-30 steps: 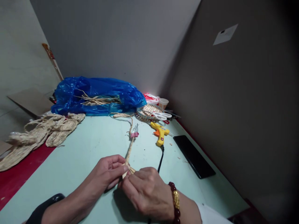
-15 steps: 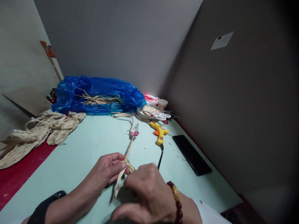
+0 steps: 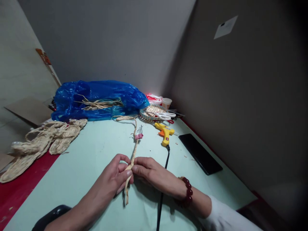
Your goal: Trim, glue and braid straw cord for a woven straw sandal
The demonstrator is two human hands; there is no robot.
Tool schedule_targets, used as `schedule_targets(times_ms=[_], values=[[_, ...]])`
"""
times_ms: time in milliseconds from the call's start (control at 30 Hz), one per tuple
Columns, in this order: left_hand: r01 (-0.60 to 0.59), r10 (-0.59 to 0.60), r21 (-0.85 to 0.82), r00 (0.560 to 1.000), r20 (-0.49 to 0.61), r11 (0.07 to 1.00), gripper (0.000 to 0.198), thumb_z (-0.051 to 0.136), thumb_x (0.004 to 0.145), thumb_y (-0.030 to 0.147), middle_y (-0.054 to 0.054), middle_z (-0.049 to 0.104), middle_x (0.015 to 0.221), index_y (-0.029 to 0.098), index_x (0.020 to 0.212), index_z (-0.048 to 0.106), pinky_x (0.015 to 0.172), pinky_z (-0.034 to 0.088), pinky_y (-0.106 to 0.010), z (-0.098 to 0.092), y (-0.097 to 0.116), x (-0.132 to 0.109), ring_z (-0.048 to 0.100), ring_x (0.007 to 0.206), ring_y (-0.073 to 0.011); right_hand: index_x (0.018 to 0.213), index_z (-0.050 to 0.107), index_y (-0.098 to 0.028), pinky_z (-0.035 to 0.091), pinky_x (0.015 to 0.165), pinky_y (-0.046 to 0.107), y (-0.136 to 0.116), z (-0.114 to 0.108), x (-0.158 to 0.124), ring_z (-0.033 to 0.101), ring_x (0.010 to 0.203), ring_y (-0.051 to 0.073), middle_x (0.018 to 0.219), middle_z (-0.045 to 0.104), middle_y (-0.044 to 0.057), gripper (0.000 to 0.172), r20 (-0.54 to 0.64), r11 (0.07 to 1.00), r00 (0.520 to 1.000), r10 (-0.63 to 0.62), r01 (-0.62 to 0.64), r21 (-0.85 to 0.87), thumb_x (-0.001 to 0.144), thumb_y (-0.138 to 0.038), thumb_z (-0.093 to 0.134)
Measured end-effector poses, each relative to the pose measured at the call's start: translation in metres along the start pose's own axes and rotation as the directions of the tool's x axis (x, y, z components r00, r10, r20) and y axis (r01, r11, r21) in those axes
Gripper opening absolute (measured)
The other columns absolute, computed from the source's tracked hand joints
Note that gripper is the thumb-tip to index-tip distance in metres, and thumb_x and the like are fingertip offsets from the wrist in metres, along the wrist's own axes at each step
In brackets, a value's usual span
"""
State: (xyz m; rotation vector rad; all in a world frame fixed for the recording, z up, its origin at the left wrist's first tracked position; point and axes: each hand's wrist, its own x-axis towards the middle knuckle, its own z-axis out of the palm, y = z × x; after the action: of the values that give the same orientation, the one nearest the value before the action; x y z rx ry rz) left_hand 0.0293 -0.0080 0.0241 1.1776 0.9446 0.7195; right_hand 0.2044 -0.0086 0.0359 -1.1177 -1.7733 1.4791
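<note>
A pale straw braid (image 3: 135, 148) runs down the table toward me, its upper part gripped by a pink binder clip (image 3: 139, 136). My left hand (image 3: 117, 175) pinches the braid's near end between thumb and fingers. From the other side, my right hand (image 3: 154, 175) closes its thumb and fingertips on the same spot. A loose flat strand hangs below my fingers toward the table's near side. My fingers partly hide the point where the strands cross. Beyond the clip, the braid's far end lies in a loop near the blue bag.
A blue plastic bag (image 3: 101, 86) with straw strands lies at the back. Woven straw sandals (image 3: 45, 141) are on the left. On the right sit a yellow glue gun (image 3: 165, 133) with a black cord, a basket (image 3: 150, 112) with white-handled scissors (image 3: 166, 116), and a black flat slab (image 3: 199, 154).
My right hand has moved up and away from me, from low in front to the braid beside my left hand. The left hand keeps its pinch. The view has shifted slightly.
</note>
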Motion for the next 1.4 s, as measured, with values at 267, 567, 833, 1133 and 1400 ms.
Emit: schedule_targets(times_ms=[267, 567, 833, 1133, 1400], values=[[-0.037, 0.091, 0.62, 0.994, -0.056, 0.783, 0.022, 0.043, 0.094, 0.042, 0.004, 0.061, 0.064, 0.025, 0.081, 0.05, 0.052, 0.035, -0.024, -0.004, 0.012, -0.013, 0.05, 0.055, -0.0134, 0.06, 0.049, -0.017, 0.027, 0.05, 0.021, 0.002, 0.004, -0.004, 0.037, 0.05, 0.008, 0.052, 0.044, -0.006, 0.031, -0.172, 0.998, 0.985, -0.01, -0.001, -0.066, 0.09, -0.026, 0.049], [-0.429, 0.521, 0.9, 0.751, 0.405, -0.08, 0.017, 0.048, 0.088, 0.011, 0.0, 0.058, 0.056, 0.02, 0.079, 0.059, 0.049, 0.038, -0.03, -0.002, -0.01, -0.029, 0.056, 0.046, -0.0162, 0.055, 0.041, -0.018, 0.028, 0.052, 0.023, 0.0, 0.014, -0.008, 0.037, 0.049, 0.008, 0.05, 0.044, -0.006, 0.034, -0.278, 0.994, 0.959, -0.059, 0.032, -0.1, 0.088, -0.016, 0.048], [-0.314, 0.475, 0.771, 0.642, 0.602, -0.553, 0.032, 0.044, 0.076, -0.006, -0.007, 0.062, 0.056, 0.01, 0.085, 0.07, 0.045, 0.038, -0.034, 0.028, -0.024, -0.021, 0.055, 0.045, -0.0204, 0.064, 0.057, -0.015, 0.045, 0.068, 0.022, 0.005, 0.009, -0.006, 0.063, 0.077, 0.015, 0.078, 0.07, 0.004, 0.027, -0.108, 0.994, 0.994, -0.003, 0.014, 0.105, 0.089, -0.022, 0.049], [-0.347, 0.535, 0.896, 0.83, 0.157, 0.276, 0.019, 0.043, 0.094, 0.029, -0.005, 0.064, 0.08, 0.022, 0.085, 0.059, 0.068, 0.044, -0.034, 0.006, 0.007, -0.019, 0.06, 0.075, -0.022, 0.059, 0.05, -0.016, 0.024, 0.046, 0.021, 0.003, 0.01, -0.007, 0.033, 0.05, 0.008, 0.054, 0.046, -0.005, 0.027, -0.188, 0.996, 0.982, 0.004, 0.013, 0.089, 0.085, -0.022, 0.053], [0.13, -0.143, 0.158, 0.987, 0.078, 0.979, 0.032, 0.054, 0.086, 0.051, 0.006, 0.049, 0.063, 0.021, 0.094, 0.054, 0.045, 0.025, -0.02, 0.005, 0.017, 0.001, 0.038, 0.051, -0.009, 0.081, 0.058, -0.017, 0.037, 0.062, 0.022, 0.005, 0.007, -0.011, 0.051, 0.068, 0.012, 0.074, 0.061, -0.001, 0.018, -0.136, 0.996, 0.987, -0.086, 0.081, -0.04, 0.093, -0.022, 0.045]])
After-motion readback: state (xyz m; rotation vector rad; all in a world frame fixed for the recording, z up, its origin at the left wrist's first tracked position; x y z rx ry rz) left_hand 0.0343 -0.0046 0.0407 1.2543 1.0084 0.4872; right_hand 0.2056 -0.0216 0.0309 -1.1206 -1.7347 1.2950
